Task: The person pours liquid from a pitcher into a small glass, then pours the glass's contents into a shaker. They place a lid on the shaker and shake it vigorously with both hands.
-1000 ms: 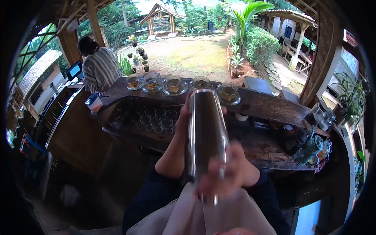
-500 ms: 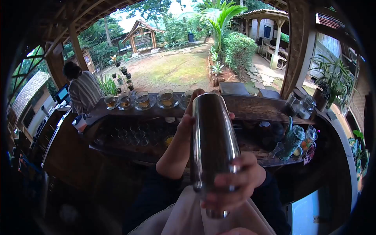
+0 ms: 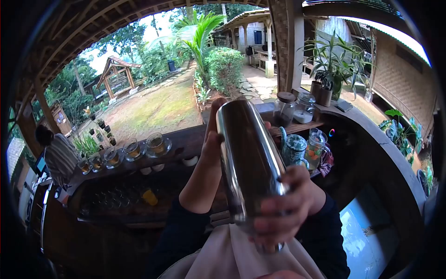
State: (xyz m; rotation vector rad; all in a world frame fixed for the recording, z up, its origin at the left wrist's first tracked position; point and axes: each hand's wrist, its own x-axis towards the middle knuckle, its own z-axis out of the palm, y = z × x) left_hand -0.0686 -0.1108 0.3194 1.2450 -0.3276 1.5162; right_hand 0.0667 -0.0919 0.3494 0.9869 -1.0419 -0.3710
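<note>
A shiny metal shaker (image 3: 248,158) is held up in front of my chest, tilted, with its wide end up and its narrow end low. My left hand (image 3: 213,135) wraps round the upper left side, some of its fingers hidden behind the metal. Lower down, my right hand (image 3: 288,207) grips the right side, its fingers closed round the shaker and slightly blurred. Beyond the shaker, to the right, are a speckled green pitcher (image 3: 294,149) and a glass jug (image 3: 317,145).
Several glass cups on saucers (image 3: 158,145) line the wooden counter (image 3: 186,135). A lidded jar (image 3: 284,109) and another jar (image 3: 304,108) stand at its right. A person in a striped shirt (image 3: 61,156) is at far left. Glasses (image 3: 111,197) sit on a lower shelf.
The view has turned to the right, so the cups and the person lie further left and the jars nearer the middle. Both hands still hold the shaker.
</note>
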